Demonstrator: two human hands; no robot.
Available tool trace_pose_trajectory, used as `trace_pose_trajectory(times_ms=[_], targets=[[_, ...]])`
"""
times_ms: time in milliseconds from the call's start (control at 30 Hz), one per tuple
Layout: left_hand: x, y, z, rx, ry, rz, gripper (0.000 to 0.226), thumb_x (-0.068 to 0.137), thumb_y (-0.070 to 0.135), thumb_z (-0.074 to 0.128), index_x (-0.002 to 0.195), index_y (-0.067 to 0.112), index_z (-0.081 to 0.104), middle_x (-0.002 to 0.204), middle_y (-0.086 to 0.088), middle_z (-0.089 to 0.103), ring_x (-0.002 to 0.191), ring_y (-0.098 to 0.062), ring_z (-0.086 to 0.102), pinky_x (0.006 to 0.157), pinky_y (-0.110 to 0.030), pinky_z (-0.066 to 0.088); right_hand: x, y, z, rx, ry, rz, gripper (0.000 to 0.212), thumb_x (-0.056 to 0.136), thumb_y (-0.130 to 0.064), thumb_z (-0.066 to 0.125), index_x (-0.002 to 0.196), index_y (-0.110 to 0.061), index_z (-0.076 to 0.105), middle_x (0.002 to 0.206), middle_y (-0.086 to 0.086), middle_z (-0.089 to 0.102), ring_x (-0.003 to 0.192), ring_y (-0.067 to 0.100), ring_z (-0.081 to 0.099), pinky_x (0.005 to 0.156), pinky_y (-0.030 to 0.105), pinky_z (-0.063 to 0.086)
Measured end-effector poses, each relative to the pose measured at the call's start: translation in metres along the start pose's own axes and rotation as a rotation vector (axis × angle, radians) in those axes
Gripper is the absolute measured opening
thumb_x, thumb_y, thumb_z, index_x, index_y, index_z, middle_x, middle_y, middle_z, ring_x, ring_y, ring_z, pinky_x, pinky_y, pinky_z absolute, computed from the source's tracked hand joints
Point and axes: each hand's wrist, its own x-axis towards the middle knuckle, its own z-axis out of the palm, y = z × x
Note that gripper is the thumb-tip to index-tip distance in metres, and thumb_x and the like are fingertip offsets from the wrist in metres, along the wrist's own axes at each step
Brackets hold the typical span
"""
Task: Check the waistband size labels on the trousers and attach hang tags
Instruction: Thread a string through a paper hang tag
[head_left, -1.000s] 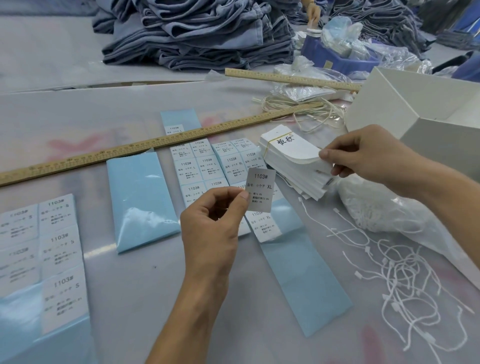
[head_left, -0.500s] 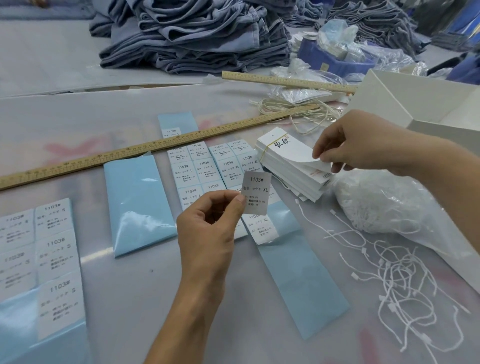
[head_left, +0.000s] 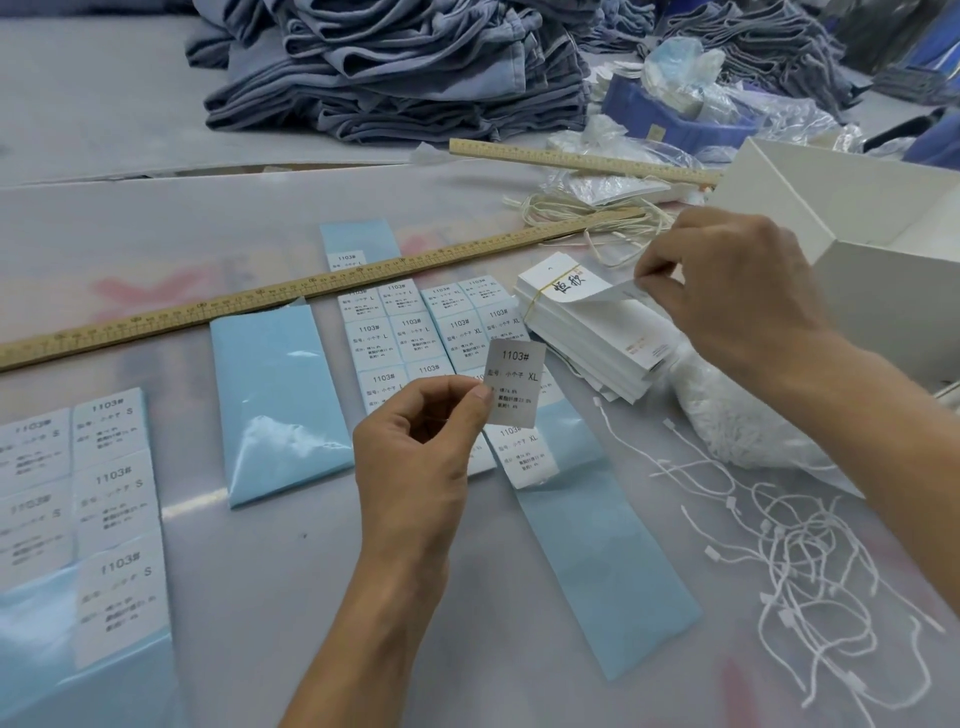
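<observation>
My left hand (head_left: 415, 457) pinches a small white XL size sticker (head_left: 514, 382) by its left edge, held up above the blue-backed XL sticker sheet (head_left: 597, 545). My right hand (head_left: 727, 296) pinches the near end of the top hang tag (head_left: 582, 291) and lifts it off the banded stack of white hang tags (head_left: 587, 332). Sheets of L stickers (head_left: 389, 332) and S stickers (head_left: 93, 499) lie to the left. Folded blue-grey trousers (head_left: 395, 67) are piled at the back.
A long wooden ruler (head_left: 260, 301) crosses the table; a second ruler (head_left: 582, 161) lies behind. White loop fasteners (head_left: 810, 561) are scattered at right beside their plastic bag (head_left: 737, 421). An open white box (head_left: 857, 234) stands at far right. A bare blue backing sheet (head_left: 275, 400) lies left of centre.
My right hand has lifted the end of the top hang tag higher off the stack. My left hand keeps the XL sticker in about the same place.
</observation>
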Motion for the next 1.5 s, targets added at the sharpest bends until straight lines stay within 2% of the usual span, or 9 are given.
trace_pose_trajectory(times_ms=[367,700,800,900,1033,1167,1267,1400,1500], targets=[[0.0,0.003,0.0,-0.008,-0.001,-0.009,0.007,0.087,0.012,0.078,0.081,0.013,0.076,0.064,0.01,0.066,0.051,0.0,0.05,0.052,-0.011,0.04,-0.022,0.003,0.003,-0.041,0.1,-0.071,0.017,0.098,-0.007,0.06,0.087,-0.005,0.073,0.08,0.015,0.067,0.063,0.042,0.06,0.059,0.045,0.051],[0.002,0.005,-0.002,0.007,0.016,-0.009,0.01,0.087,0.014,0.078,0.077,0.018,0.077,0.067,0.007,0.068,0.053,-0.002,0.05,0.052,-0.013,0.041,-0.065,0.004,0.025,0.05,0.243,0.001,0.007,0.092,0.001,0.067,0.09,-0.003,0.073,0.089,0.015,0.07,0.061,0.04,0.064,0.056,0.044,0.053],[0.002,0.004,-0.003,0.001,0.019,-0.01,0.009,0.087,0.013,0.079,0.078,0.016,0.077,0.066,0.007,0.066,0.052,-0.002,0.049,0.052,-0.013,0.04,-0.072,0.004,0.031,0.23,0.274,0.14,0.008,0.09,0.0,0.069,0.094,-0.005,0.074,0.095,0.011,0.072,0.072,0.03,0.069,0.069,0.044,0.058],[0.002,0.004,-0.003,-0.001,0.018,-0.007,0.008,0.086,0.013,0.079,0.079,0.015,0.077,0.065,0.006,0.065,0.053,-0.002,0.048,0.053,-0.013,0.04,-0.068,0.002,0.03,0.543,0.272,0.431,0.004,0.088,-0.018,0.076,0.092,-0.019,0.075,0.091,0.0,0.074,0.077,0.007,0.07,0.078,0.014,0.054],[0.002,0.003,-0.002,0.004,0.012,-0.004,0.008,0.086,0.013,0.079,0.079,0.015,0.077,0.068,0.004,0.068,0.053,0.0,0.048,0.053,-0.013,0.041,-0.045,-0.002,0.028,0.87,0.321,0.827,0.01,0.084,-0.019,0.077,0.081,-0.027,0.071,0.086,-0.002,0.071,0.085,0.02,0.072,0.089,0.044,0.059],[0.002,0.003,-0.002,0.012,0.009,-0.001,0.008,0.087,0.014,0.079,0.079,0.016,0.077,0.068,0.005,0.068,0.053,0.0,0.049,0.053,-0.012,0.041,-0.013,-0.009,0.017,1.106,0.379,1.095,0.033,0.08,0.008,0.073,0.101,-0.017,0.068,0.096,0.003,0.063,0.089,0.022,0.071,0.072,0.031,0.063],[0.002,0.003,-0.003,0.017,0.009,-0.001,0.009,0.087,0.014,0.078,0.079,0.017,0.077,0.065,0.008,0.066,0.053,-0.002,0.05,0.053,-0.013,0.041,-0.002,-0.012,0.002,1.355,0.364,1.186,0.036,0.084,0.012,0.066,0.106,-0.017,0.065,0.108,0.012,0.066,0.09,0.021,0.07,0.066,0.026,0.062],[0.002,0.004,-0.003,0.013,0.012,-0.006,0.009,0.088,0.014,0.078,0.08,0.017,0.077,0.065,0.009,0.067,0.053,-0.001,0.051,0.051,-0.012,0.04,-0.008,-0.016,-0.01,1.368,0.371,1.18,0.052,0.088,0.011,0.06,0.121,-0.028,0.063,0.111,0.008,0.065,0.091,0.018,0.069,0.067,0.031,0.062],[0.002,0.004,-0.003,0.011,0.007,-0.008,0.01,0.089,0.014,0.078,0.08,0.017,0.077,0.063,0.011,0.064,0.053,-0.002,0.051,0.051,-0.013,0.04,-0.017,-0.02,-0.018,1.399,0.427,1.188,0.043,0.089,0.009,0.057,0.116,-0.022,0.068,0.103,0.005,0.07,0.086,0.016,0.071,0.067,0.032,0.063]])
